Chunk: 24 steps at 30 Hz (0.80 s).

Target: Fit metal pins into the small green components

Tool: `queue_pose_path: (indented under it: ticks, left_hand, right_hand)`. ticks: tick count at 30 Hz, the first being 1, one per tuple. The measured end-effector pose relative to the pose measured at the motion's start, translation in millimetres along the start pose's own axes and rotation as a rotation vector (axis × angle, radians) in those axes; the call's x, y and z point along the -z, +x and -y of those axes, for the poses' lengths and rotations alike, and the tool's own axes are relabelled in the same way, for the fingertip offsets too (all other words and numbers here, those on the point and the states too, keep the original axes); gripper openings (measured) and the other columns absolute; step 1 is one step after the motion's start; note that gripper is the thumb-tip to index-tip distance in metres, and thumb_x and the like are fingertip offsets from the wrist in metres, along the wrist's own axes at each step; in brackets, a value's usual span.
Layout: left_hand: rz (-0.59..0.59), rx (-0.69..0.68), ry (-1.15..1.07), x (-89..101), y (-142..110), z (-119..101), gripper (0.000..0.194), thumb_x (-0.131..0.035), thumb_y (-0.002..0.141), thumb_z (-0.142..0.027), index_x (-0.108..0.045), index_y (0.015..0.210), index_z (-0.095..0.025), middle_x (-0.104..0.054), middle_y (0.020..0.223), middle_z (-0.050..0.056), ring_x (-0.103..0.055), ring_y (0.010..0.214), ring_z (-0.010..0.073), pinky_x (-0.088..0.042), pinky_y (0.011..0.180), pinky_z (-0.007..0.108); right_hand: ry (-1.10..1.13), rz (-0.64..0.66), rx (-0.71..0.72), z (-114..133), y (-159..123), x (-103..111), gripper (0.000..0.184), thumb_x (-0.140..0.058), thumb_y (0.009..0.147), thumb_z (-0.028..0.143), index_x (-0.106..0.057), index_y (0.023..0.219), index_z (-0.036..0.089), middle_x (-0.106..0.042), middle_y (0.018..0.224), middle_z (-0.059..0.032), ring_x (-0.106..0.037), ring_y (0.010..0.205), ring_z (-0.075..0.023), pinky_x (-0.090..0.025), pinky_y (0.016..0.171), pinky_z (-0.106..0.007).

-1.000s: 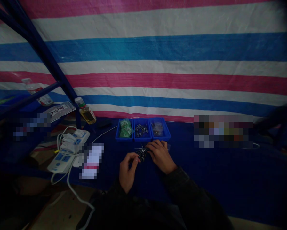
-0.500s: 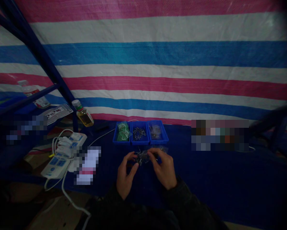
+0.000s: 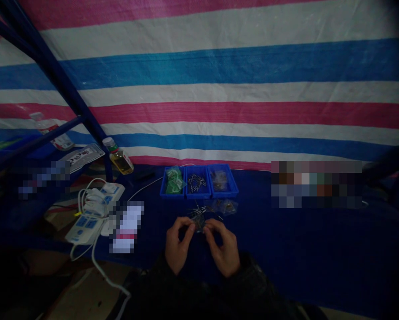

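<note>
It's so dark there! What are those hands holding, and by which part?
The left hand and right hand pinch what looks like a small clear bag of thin metal pins at its sides, between their fingertips.

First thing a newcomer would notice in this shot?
The big pink, white and blue striped tarp fills the upper frame behind the bench. At centre, three blue plastic trays sit in a row on navy cloth, and just below them the left hand and right hand pinch small metal pins. Far left, a white power strip stands out, with plugs in it.
</note>
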<state>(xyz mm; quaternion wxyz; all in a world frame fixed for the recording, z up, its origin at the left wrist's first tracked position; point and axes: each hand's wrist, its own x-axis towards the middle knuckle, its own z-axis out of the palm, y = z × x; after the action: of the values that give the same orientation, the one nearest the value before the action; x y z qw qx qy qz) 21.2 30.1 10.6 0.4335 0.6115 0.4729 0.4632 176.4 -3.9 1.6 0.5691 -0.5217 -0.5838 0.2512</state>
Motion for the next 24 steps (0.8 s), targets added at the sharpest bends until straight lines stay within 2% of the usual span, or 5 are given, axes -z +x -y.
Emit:
queue_pose_path:
  ticks: [4,8,11,16,24]
  left_hand:
    - [-0.055,-0.006,-0.027,-0.4,0,5,0.019,-0.069,0.091,-0.034,-0.06,0.101,-0.02,-0.071,0.089,0.003,-0.07,0.086,0.0194,-0.053,0.082,0.029]
    - [0.006,-0.013,0.003,1.3,0,5,0.015,-0.063,0.096,-0.033,-0.068,0.097,-0.019,-0.074,0.094,0.006,-0.07,0.091,0.0212,-0.053,0.086,0.031]
    - [0.046,-0.042,0.01,2.7,1,4,0.021,-0.056,0.1,-0.031,-0.073,0.104,-0.02,-0.076,0.102,0.007,-0.071,0.097,0.0225,-0.053,0.091,0.033]
    - [0.057,-0.101,0.065,3.1,3,1,0.021,-0.06,0.098,-0.029,-0.076,0.11,-0.022,-0.074,0.107,0.008,-0.069,0.103,0.0237,-0.053,0.093,0.036]
    - [0.016,-0.151,0.134,2.5,3,-2,0.015,-0.068,0.092,-0.031,-0.075,0.089,-0.019,-0.07,0.095,0.007,-0.067,0.093,0.0224,-0.052,0.084,0.034]
  right_hand:
    - [-0.001,0.084,0.026,6,3,2,0.019,-0.054,0.099,0.025,-0.069,0.111,0.025,-0.074,0.096,-0.0057,-0.071,0.079,-0.0201,-0.058,0.072,-0.031]
    - [0.038,0.129,0.013,8,4,5,0.025,-0.05,0.101,0.026,-0.069,0.117,0.023,-0.075,0.104,-0.0076,-0.072,0.089,-0.0214,-0.058,0.08,-0.032]
    - [0.055,0.105,0.005,3,4,6,0.029,-0.045,0.103,0.024,-0.069,0.118,0.022,-0.076,0.105,-0.0073,-0.072,0.094,-0.0216,-0.057,0.088,-0.034]
    - [0.009,0.048,-0.01,-2,5,2,0.018,-0.056,0.099,0.025,-0.071,0.11,0.023,-0.075,0.1,-0.0059,-0.071,0.086,-0.0206,-0.057,0.077,-0.031]
    - [-0.049,0.025,0.02,-1,6,1,0.015,-0.055,0.1,0.026,-0.068,0.093,0.021,-0.067,0.094,-0.0062,-0.067,0.083,-0.0188,-0.054,0.074,-0.03]
